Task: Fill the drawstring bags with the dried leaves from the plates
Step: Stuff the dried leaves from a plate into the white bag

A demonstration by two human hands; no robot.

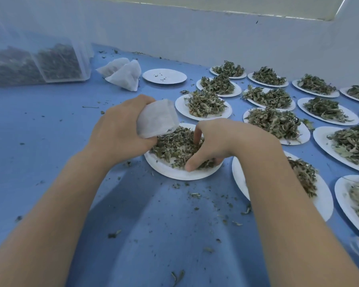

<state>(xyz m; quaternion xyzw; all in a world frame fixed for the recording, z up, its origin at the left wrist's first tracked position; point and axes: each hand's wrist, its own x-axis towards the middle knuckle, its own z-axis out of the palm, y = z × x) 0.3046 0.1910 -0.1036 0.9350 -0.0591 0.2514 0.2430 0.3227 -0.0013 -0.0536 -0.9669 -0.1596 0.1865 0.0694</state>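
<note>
Plates point(203, 104) of leaves crowd right; left fingers point(120, 129) hold bag point(157, 119); right fingers point(197, 133) pinch leaves point(174, 146).

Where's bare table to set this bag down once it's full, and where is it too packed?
Free: the blue table left of the left hand, between the clear bins and the near edge, with only crumbs. Also the near strip between the forearms. A small gap lies between the filled bags and the empty plate. Crowded: everything to the right, with leaf plates nearly rim to rim.
</note>
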